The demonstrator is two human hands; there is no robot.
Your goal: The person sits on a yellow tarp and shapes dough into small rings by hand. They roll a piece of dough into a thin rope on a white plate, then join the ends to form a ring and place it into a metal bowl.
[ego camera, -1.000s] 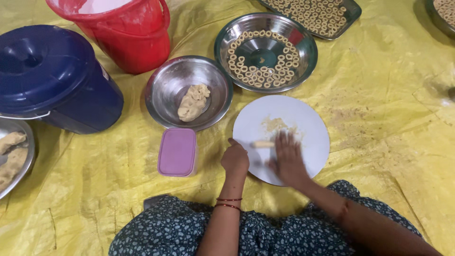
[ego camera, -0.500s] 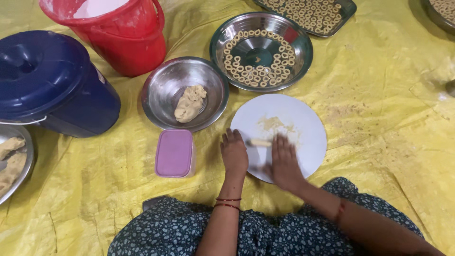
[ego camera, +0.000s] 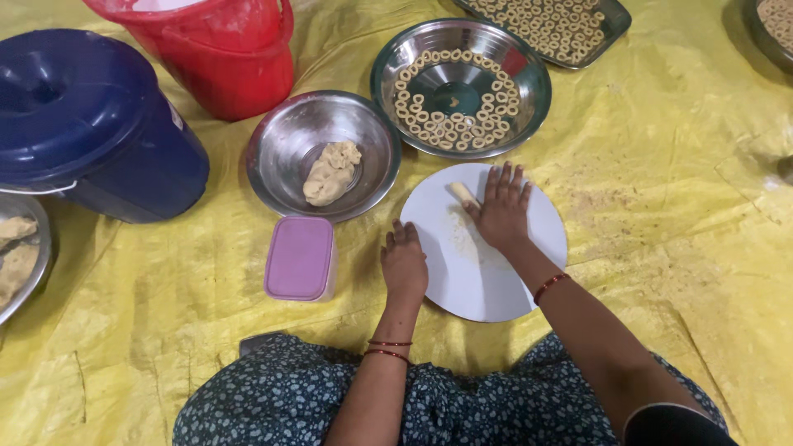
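Note:
A round white board (ego camera: 529, 272) lies on the yellow sheet in front of my knees. My right hand (ego camera: 501, 208) presses flat on a thin roll of dough (ego camera: 462, 194), whose end sticks out by my thumb. At the board's left edge rests my left hand (ego camera: 404, 263), fingers curled, holding nothing. Just beyond the board stands a steel plate (ego camera: 460, 87) filled with small dough rings. A steel bowl (ego camera: 324, 154) to the left holds a lump of dough (ego camera: 330, 173).
A pink-lidded box (ego camera: 300, 258) sits left of the board. A blue lidded container (ego camera: 87, 124) and a red bucket (ego camera: 216, 51) stand at the back left. More trays with dough rings (ego camera: 552, 25) lie at the back. A steel plate with dough (ego camera: 18, 252) is at the left edge.
My right hand has slid forward across the board, rolling the dough away from me. My left hand has come off the dough to the board's left edge.

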